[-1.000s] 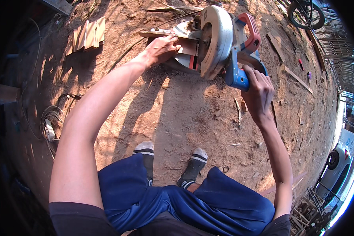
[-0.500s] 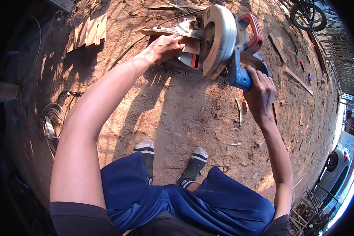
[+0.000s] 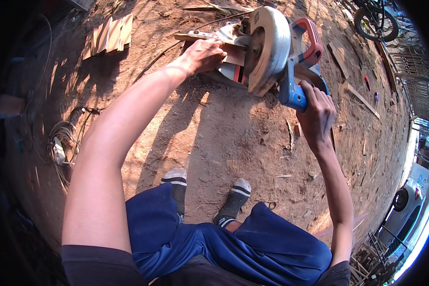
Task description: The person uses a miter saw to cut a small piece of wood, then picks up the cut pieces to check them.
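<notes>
A miter saw (image 3: 277,45) with a pale round blade guard stands on the ground at the top middle. My right hand (image 3: 318,106) is closed around its blue handle (image 3: 291,89). At the saw's left side, my left hand (image 3: 205,56) has its fingers closed on a small wooden board (image 3: 236,55) lying on the saw's base near the blade. The board's left part is hidden under the hand. A red carrying handle (image 3: 312,40) rises behind the guard.
A stack of cut wooden boards (image 3: 110,35) lies at the upper left, with a coiled cable (image 3: 62,136) below it. Wood strips (image 3: 362,100) are scattered on the dirt at right. A bicycle wheel (image 3: 376,24) and a parked car (image 3: 405,202) show farther right.
The view has shifted very slightly. Both hands keep their places on the board and the saw handle.
</notes>
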Demonstrator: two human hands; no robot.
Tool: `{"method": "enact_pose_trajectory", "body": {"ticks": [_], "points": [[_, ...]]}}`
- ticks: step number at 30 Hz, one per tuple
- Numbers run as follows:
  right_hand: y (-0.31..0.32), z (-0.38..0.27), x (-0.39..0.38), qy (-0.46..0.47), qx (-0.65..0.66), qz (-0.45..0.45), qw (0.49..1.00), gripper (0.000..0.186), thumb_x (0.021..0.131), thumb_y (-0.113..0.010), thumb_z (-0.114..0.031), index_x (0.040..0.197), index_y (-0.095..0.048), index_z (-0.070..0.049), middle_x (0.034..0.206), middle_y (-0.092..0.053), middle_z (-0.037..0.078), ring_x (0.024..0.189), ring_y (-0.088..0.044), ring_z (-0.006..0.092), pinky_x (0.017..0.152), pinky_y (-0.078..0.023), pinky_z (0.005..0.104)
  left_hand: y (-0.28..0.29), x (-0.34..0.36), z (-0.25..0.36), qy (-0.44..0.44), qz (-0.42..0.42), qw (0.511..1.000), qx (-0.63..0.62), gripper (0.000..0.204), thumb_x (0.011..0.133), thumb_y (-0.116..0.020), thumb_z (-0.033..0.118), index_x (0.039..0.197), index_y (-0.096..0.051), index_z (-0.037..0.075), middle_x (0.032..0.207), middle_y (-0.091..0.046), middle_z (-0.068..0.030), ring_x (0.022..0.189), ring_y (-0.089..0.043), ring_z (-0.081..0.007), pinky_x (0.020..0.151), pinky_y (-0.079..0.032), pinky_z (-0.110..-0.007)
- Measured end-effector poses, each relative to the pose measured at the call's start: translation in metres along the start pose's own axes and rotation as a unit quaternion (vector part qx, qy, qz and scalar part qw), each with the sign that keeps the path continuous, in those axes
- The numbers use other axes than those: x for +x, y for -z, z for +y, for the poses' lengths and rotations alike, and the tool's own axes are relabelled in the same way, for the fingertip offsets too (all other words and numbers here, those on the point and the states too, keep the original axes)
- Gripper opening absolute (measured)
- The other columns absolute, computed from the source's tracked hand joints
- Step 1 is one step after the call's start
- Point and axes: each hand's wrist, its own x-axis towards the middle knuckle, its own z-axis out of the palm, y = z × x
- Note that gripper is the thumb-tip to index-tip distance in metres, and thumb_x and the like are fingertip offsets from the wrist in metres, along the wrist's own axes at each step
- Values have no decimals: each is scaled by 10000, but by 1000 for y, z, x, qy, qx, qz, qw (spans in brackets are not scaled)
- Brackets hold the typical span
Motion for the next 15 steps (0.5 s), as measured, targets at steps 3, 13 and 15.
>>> {"method": "enact_pose_trajectory", "body": {"ticks": [3,13,15], "points": [[-1,1,0,2,1,-1,1000,505,682,-775,-17,1164,-682,-137,895,-707,65,793,-681,258,750,-520,377,1,-1,0,20,47,998,-35,125,937,-611,235,999,-682,153,1091,-637,-102,1055,-641,-300,896,-568,-388],[-8,-2,-8,7,-16,15,1000,449,710,-766,-32,1136,-679,-141,839,-667,59,760,-653,250,720,-509,388,6,-2,-9,49,80,984,-153,157,947,-593,208,1011,-732,169,1034,-700,-117,969,-702,-287,839,-581,-430],[-8,-3,-8,6,-6,23,1000,426,716,-764,-36,1120,-683,-143,824,-660,59,747,-647,250,717,-506,388,11,-4,-9,51,60,981,-178,140,937,-594,152,992,-722,138,1017,-693,-143,954,-705,-295,814,-595,-421]]}}
